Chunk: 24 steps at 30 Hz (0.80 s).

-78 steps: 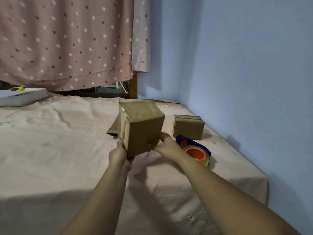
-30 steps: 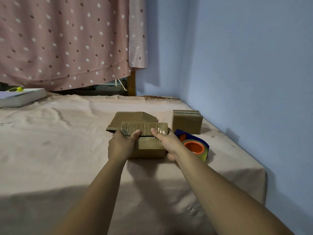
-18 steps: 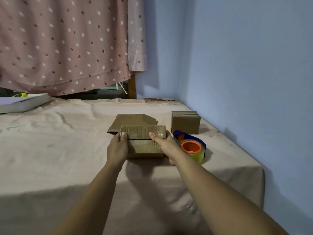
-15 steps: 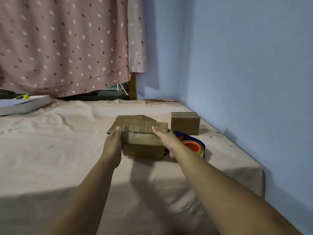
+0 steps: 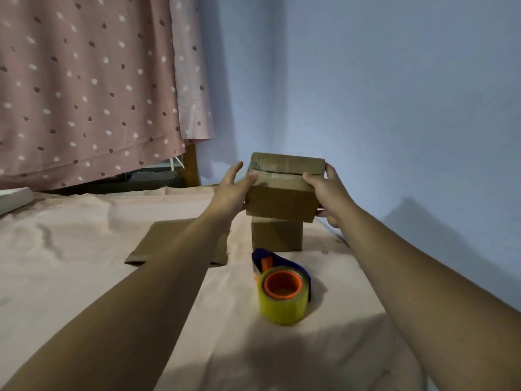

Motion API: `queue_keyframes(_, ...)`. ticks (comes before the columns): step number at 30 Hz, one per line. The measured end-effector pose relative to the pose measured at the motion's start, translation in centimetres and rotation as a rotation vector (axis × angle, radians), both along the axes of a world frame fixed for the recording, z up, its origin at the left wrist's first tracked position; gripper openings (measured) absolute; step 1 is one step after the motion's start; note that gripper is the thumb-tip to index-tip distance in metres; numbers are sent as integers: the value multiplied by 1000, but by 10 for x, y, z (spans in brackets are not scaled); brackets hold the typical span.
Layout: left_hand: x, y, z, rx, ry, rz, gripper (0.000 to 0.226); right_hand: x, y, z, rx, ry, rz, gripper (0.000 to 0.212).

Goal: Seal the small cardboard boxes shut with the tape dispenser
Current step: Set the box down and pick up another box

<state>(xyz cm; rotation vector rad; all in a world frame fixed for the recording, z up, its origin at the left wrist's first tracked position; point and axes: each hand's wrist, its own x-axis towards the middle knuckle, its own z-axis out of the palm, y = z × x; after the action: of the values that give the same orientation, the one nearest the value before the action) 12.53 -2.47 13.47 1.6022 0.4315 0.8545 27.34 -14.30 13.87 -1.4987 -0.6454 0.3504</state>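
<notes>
A pale blue wall meets a pink dotted curtain (image 5: 84, 88) in the corner, and below them a surface draped in a wrinkled pinkish sheet (image 5: 70, 277) carries everything. Up in the air goes a small cardboard box (image 5: 282, 190), plain brown, a dark seam line running across the top where its flaps meet, and a glossy strip of clear tape showing at the upper left corner. No print or label readable on any face. It's held directly above a second small box (image 5: 276, 235), which sits on the sheet near the wall; whether the two touch I cannot tell. The left hand (image 5: 228, 193) presses against the held box's left side, thumb on the front edge, fingers stretched out and loosely spread past the corner. The right hand (image 5: 327, 193) clamps the right end, thumb over the top flap and fingers wrapped behind and under. Both forearms reach forward, bare. Nearer the camera, just beside the lower box, the tape dispenser (image 5: 282, 289) lies on the sheet: blue frame, orange hub, yellowish clear roll, untouched. A flattened piece of cardboard (image 5: 158, 241) lies to the left, partly hidden under the left forearm. A white flat object (image 5: 12, 197) peeks in at the far left edge
</notes>
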Motion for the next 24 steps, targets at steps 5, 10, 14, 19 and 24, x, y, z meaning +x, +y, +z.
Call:
queue_keyframes(5, 46, 9, -22, 143, 216, 86, 35, 39, -7, -17, -361, 55, -122, 61)
queue_keyframes(10, 71, 21, -30, 148, 215, 167, 37, 58, 5, -19, -438, -70, -260, 57)
queue_keyframes(14, 77, 30, -43, 115, 270, 134, 42, 64, 24, -26, -439, -143, -246, 61)
queue_keyframes(19, 79, 37, -56, -18, 282, 7, 53, 68, 44, -45, -380, -210, -265, 62)
queue_keyframes(24, 83, 58, -69, -150, 306, -50, 75, 71, 64, -58, -308, -274, -229, 54)
